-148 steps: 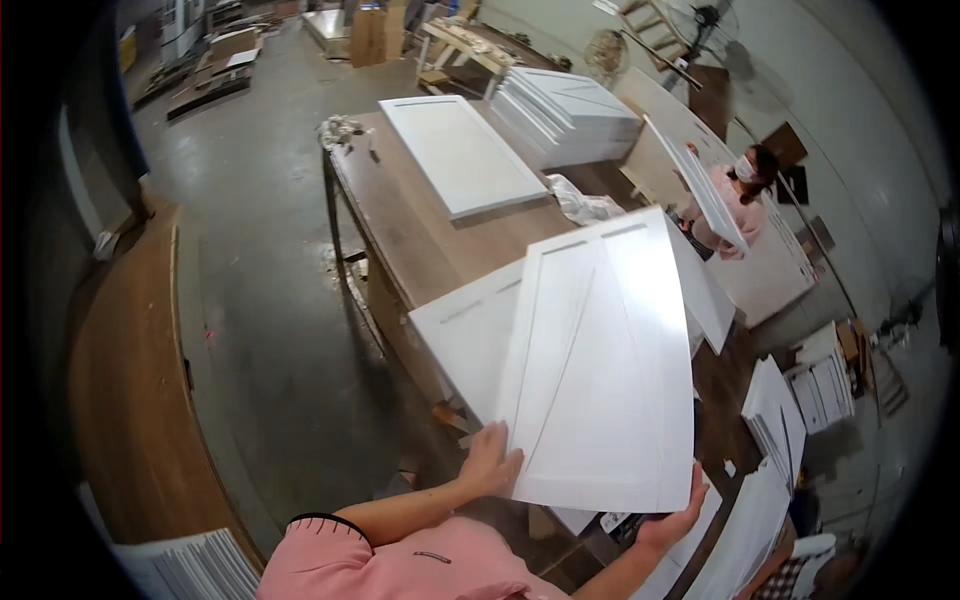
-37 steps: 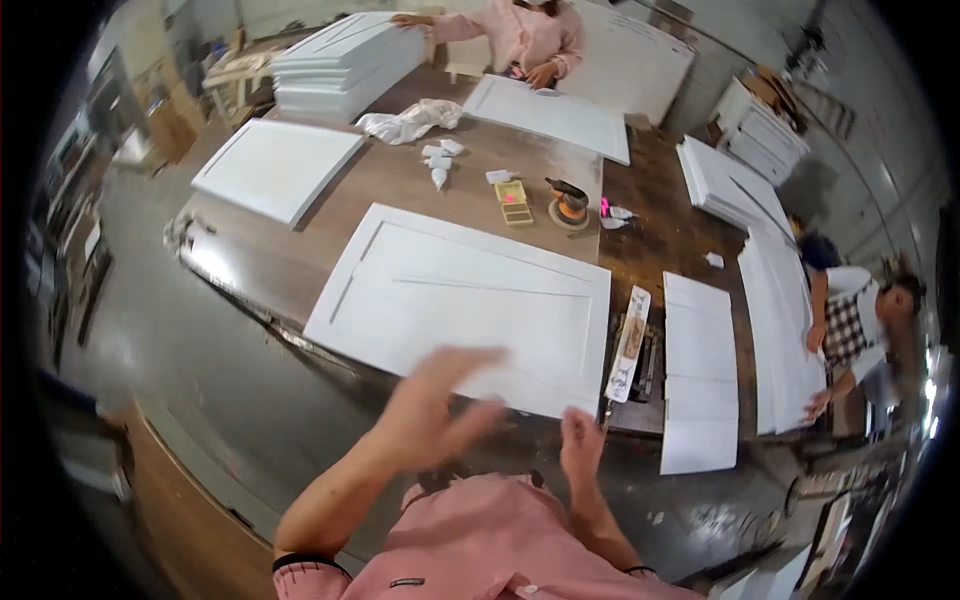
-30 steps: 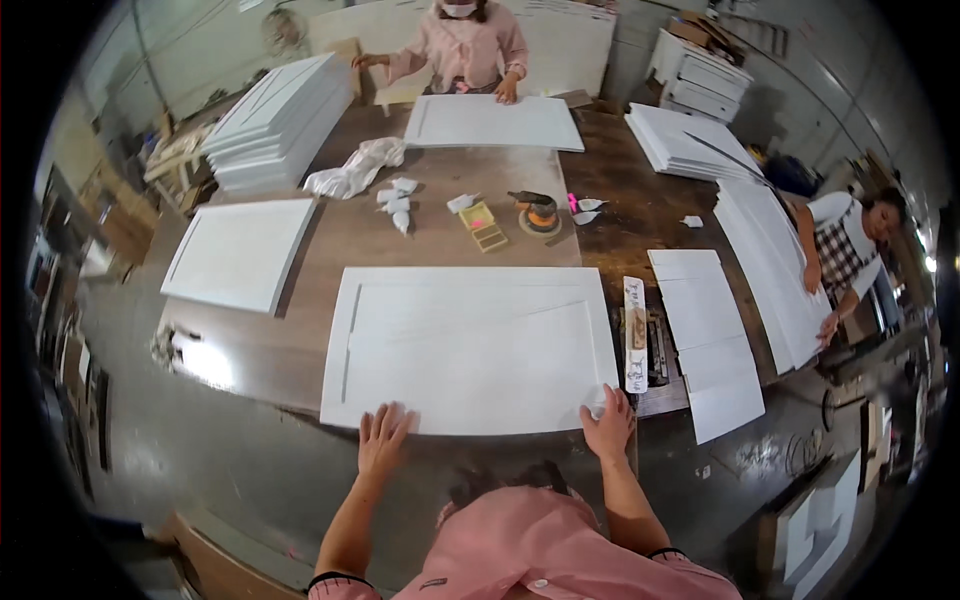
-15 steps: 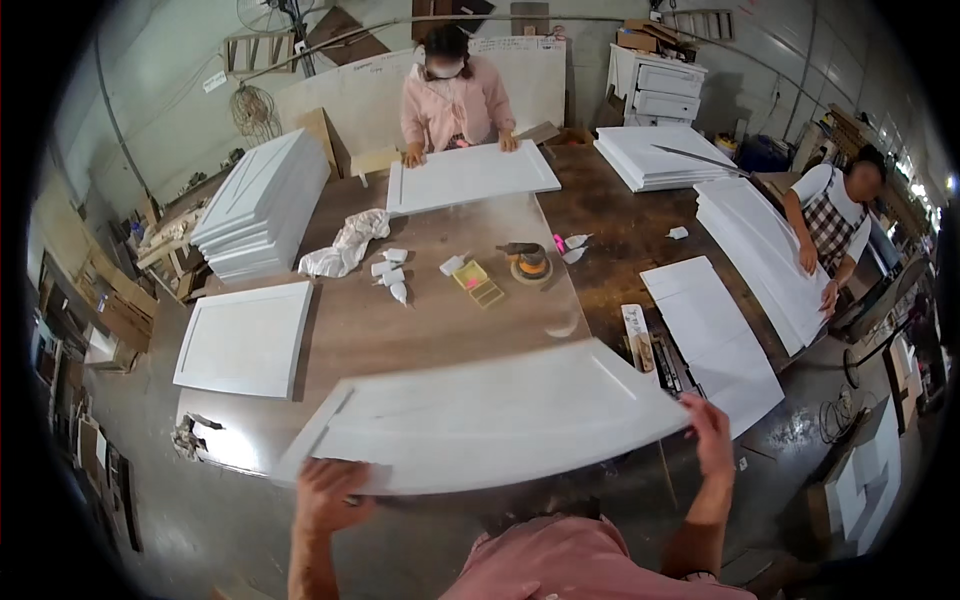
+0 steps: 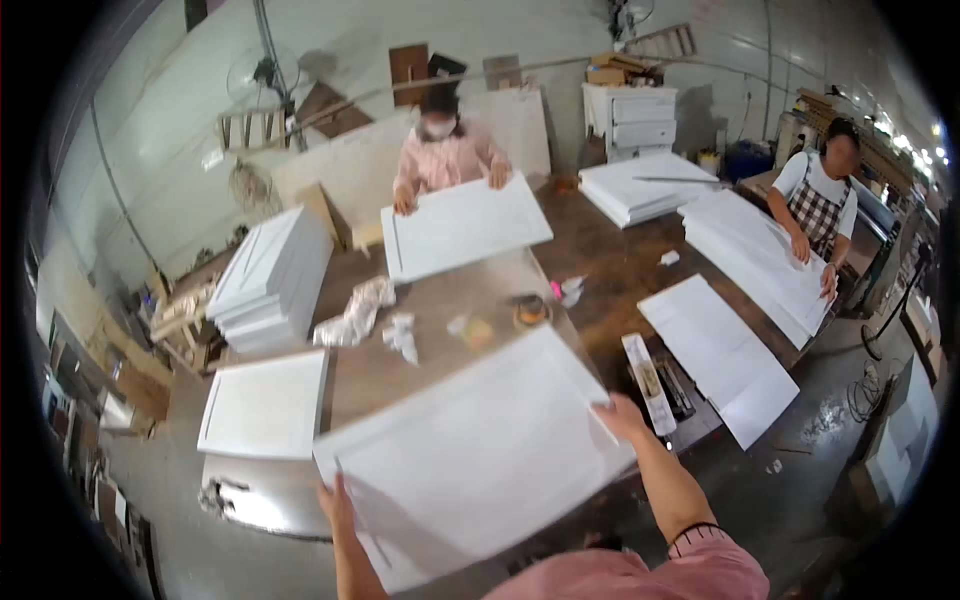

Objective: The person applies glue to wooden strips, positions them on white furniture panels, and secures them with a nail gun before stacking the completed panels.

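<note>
A large white cabinet door panel [image 5: 475, 455] with a raised border is held tilted over the near edge of the table, slightly blurred. My left hand [image 5: 338, 503] grips its left edge, with the fingers partly hidden by the panel. Gripping the opposite edge is my right hand [image 5: 622, 416]. Beyond the panel's far edge sits an orange and black sander [image 5: 532, 312], partly covered. White squeeze bottles [image 5: 400, 338] and a crumpled white cloth [image 5: 357, 310] lie to its left. A small yellow box [image 5: 478, 332] beside the sander is blurred.
Across the table, a masked person holds another white panel [image 5: 465, 232]. At left are a panel stack [image 5: 270, 280] and a single panel [image 5: 263, 405]. To the right lie white boards [image 5: 720, 355], a tool tray [image 5: 648, 383] and more stacks [image 5: 755, 262], where another person works.
My panel has been raised and tilted, its right end drawn inward by my right hand. The left hand now holds the left edge. The person opposite has lifted their panel's far side.
</note>
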Motion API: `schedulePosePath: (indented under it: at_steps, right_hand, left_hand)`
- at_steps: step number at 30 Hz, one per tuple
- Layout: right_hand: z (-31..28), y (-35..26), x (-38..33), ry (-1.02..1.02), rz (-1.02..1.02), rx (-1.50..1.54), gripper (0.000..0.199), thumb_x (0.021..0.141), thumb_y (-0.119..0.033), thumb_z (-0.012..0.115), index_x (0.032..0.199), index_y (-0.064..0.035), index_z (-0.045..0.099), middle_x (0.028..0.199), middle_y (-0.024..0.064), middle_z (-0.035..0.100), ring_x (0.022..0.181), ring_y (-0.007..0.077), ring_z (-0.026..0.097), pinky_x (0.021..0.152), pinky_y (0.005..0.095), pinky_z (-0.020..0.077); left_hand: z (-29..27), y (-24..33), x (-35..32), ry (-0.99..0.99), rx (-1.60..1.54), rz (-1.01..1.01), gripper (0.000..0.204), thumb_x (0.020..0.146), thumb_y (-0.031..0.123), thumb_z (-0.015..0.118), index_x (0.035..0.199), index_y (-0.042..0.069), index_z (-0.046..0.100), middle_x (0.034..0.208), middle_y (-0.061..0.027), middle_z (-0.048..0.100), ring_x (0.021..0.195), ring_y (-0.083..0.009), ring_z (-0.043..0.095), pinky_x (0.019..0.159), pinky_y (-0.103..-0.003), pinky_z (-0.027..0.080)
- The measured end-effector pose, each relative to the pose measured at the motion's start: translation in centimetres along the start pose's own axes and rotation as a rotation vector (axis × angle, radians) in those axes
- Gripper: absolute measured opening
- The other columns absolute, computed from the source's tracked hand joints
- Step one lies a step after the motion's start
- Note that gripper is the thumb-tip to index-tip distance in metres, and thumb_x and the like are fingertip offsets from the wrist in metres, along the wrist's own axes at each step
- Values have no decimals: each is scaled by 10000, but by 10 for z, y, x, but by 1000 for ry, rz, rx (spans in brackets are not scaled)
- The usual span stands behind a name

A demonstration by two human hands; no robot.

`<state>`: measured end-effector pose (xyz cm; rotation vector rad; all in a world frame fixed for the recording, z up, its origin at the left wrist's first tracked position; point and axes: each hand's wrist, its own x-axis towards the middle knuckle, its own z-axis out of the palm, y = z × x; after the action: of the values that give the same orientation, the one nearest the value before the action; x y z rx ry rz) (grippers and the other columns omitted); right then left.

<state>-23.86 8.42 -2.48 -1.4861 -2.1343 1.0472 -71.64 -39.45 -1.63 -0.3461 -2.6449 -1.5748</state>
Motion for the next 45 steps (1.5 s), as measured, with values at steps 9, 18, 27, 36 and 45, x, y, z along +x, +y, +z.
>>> schedulePosePath:
  at_steps: [9, 18, 27, 36, 45]
  right_hand:
    - [-33, 36, -105, -154, 204, 199, 661, 911, -445, 709, 1330, 53, 592, 1207, 214, 707, 1107, 313, 685, 927, 391, 523]
    - [-110, 10, -82, -44, 93, -366, 531, 908, -547, 644, 1219, -123, 717, 1080, 194, 738, 1070, 387, 685, 920, 467, 543]
    - [-89, 73, 1, 488, -106, -333, 434, 848, -285, 747, 1261, -165, 688, 1105, 141, 705, 988, 354, 689, 846, 451, 571]
    - [-17, -17, -118, -46, -52, -240, 553, 882, -369, 657, 1430, -368, 580, 1104, 183, 692, 1038, 348, 679, 970, 595, 475]
    - [-15, 12, -71, 257, -191, -481, 489, 813, -351, 730, 1292, -289, 650, 977, 64, 690, 1021, 292, 650, 915, 565, 405]
  left_hand:
    - [10, -28, -1, -205, 307, -104, 654, 943, 447, 685, 1265, -118, 621, 1176, -267, 702, 1093, -352, 670, 969, -425, 492]
    - [57, 54, 5, -551, 102, -167, 523, 998, 377, 651, 1361, 0, 623, 1289, -203, 681, 1105, -296, 651, 994, -408, 494]
    - [137, 104, -283, -882, 398, 835, 610, 768, 430, 831, 1273, 131, 665, 1308, -129, 614, 1221, -369, 538, 1004, -555, 413]
    - [148, 133, -332, -789, 308, 875, 630, 704, 313, 821, 1298, 168, 672, 1165, -90, 581, 1095, -340, 530, 949, -511, 411]
    - [151, 143, -340, -805, 245, 885, 555, 719, 320, 803, 1222, 112, 696, 1143, -95, 578, 1069, -339, 538, 939, -505, 415]
